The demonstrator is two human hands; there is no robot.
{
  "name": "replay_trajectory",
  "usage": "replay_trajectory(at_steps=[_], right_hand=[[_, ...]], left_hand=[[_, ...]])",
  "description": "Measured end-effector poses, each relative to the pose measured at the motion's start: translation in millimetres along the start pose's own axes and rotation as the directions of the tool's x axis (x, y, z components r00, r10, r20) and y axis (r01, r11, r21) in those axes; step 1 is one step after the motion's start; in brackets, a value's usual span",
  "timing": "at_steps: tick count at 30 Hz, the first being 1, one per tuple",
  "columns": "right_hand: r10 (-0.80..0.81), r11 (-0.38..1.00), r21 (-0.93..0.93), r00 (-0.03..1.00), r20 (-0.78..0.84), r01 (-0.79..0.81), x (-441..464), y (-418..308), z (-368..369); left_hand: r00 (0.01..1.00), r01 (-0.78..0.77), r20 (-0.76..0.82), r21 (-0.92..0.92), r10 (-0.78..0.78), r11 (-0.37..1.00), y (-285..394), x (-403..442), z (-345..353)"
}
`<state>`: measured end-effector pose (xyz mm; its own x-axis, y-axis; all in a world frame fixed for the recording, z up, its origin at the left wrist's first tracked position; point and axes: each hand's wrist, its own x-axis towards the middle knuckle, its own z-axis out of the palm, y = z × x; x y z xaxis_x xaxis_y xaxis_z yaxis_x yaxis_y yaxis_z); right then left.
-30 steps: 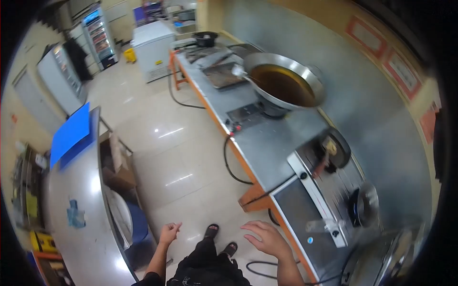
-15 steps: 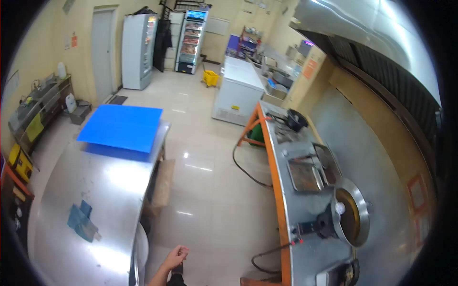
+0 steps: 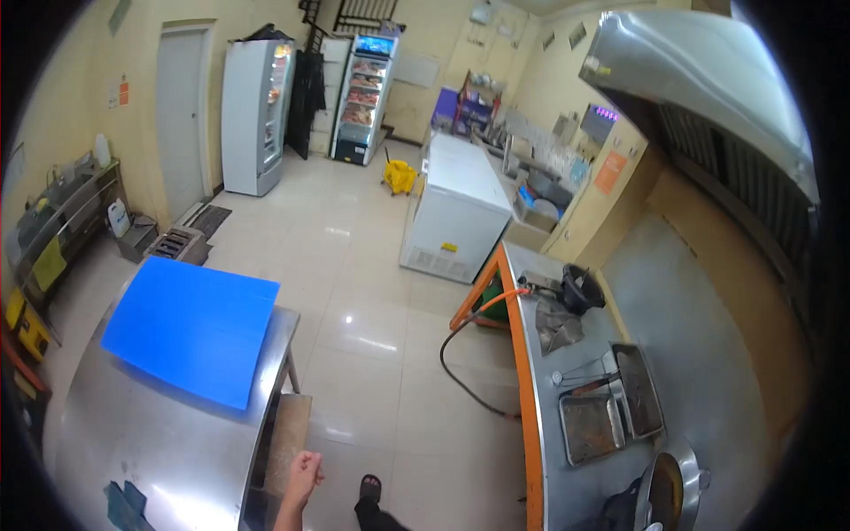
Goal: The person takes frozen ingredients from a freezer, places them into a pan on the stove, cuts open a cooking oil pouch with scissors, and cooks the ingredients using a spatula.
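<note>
My left hand (image 3: 304, 476) is low in the view, held in the air beside the steel table (image 3: 190, 451), with its fingers curled in and nothing showing in them. Below it is a wooden board or bench (image 3: 288, 434) by the table's side. A large blue sheet (image 3: 195, 327) lies on the table's far end. Nearer, a crumpled dark teal cloth (image 3: 128, 507) rests on the steel. My right hand is out of view.
To the right runs an orange-framed counter (image 3: 553, 482) with metal trays (image 3: 591, 431), a wok (image 3: 673, 487) and a black pot (image 3: 580, 289). A hose (image 3: 456, 372) hangs off it. Ahead are a chest freezer (image 3: 456, 212) and a yellow mop bucket (image 3: 399, 177).
The view has moved forward along the aisle and tilted up. The blue sheet, cloth and wok now sit lower in view. My left hand has shifted left, and a sandalled foot shows.
</note>
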<state>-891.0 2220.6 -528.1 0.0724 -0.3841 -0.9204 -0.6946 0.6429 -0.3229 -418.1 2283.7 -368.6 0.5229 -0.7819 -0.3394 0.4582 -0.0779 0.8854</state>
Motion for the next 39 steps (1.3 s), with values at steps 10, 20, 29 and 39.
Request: replay_trajectory(at_steps=[10, 20, 29, 39], right_hand=[[-0.426, 0.887, 0.145, 0.898, -0.111, 0.439, 132, -415, -162], [-0.344, 0.9, 0.252, 0.935, -0.088, 0.355, 245, -639, -228], [-0.287, 0.546, 0.711, 0.897, -0.337, 0.442, 260, -826, -368], [-0.501, 0.252, 0.802, 0.782, -0.371, 0.542, 383, -1116, -601]], left_hand=[[0.955, -0.057, -0.295, -0.064, 0.036, 0.996, 111, 181, 73], [0.965, -0.166, -0.24, -0.255, 0.104, 0.953, 201, 500, 162], [0.992, -0.127, 0.02, -0.03, 0.127, 0.991, 331, 799, 344], [0.922, -0.293, -0.206, 0.181, 0.327, 0.939, 371, 1026, 506]])
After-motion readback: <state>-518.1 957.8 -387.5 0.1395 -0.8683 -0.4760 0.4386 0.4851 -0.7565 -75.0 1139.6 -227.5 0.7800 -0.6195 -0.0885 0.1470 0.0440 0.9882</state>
